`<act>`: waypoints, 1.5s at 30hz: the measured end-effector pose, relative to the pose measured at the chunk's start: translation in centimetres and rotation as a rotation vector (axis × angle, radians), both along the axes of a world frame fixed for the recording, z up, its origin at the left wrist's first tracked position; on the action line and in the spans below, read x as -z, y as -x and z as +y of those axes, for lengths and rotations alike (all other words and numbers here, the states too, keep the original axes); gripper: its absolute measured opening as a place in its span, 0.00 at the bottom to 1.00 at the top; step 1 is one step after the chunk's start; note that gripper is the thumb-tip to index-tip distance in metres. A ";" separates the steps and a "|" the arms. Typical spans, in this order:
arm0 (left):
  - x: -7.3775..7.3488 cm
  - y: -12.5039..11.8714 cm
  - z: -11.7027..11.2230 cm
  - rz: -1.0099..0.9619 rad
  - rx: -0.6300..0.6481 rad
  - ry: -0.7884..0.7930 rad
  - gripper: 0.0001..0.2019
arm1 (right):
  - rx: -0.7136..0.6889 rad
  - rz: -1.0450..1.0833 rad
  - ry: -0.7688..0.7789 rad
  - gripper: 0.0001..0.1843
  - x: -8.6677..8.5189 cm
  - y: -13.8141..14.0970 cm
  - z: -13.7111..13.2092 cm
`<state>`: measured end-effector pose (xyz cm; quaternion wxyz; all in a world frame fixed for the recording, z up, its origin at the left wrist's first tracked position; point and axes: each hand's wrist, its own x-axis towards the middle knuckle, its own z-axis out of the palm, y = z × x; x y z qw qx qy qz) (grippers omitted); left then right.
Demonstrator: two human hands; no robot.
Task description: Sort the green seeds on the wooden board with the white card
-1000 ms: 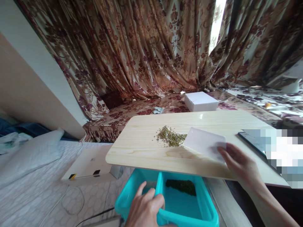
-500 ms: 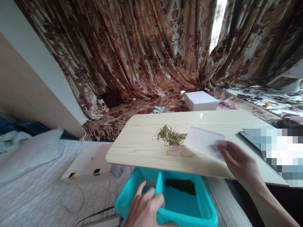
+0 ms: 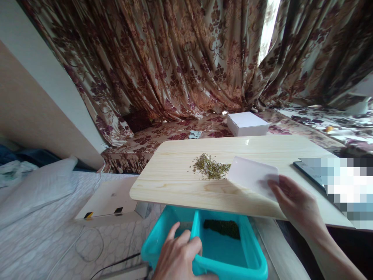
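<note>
My right hand (image 3: 294, 196) is closed on the near right corner of a thin, pale white plastic sheet (image 3: 252, 175), which lies tilted above the wooden tabletop (image 3: 175, 190). Its far left edge meets a loose pile of small green-brown seeds or beans (image 3: 210, 166). Below the table's near edge, my left hand (image 3: 180, 254) grips the divider of a turquoise two-compartment bin (image 3: 255, 252), with one finger stretched over the left compartment. More dark green grains (image 3: 223, 228) lie heaped in the far part of the right compartment.
A dark flat device (image 3: 309, 175), partly blurred out, lies at the table's right end. Behind the table are a white box (image 3: 247, 123) and a small light-blue cloth (image 3: 194, 134). A pale case (image 3: 107, 198) and cables rest on the bed at left.
</note>
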<state>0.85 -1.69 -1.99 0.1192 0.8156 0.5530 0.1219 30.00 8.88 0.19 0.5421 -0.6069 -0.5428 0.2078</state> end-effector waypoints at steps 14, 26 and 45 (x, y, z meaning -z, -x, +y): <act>-0.1 -0.1 -0.1 -0.004 -0.003 0.005 0.20 | 0.025 0.001 0.004 0.13 0.5 -0.1 0.4; -0.6 -0.3 0.0 0.031 -0.011 0.032 0.19 | -0.007 0.006 0.009 0.13 0.5 0.4 0.7; -0.3 -0.2 -0.1 0.021 -0.012 0.019 0.19 | -0.076 -0.004 -0.013 0.12 0.3 0.9 0.9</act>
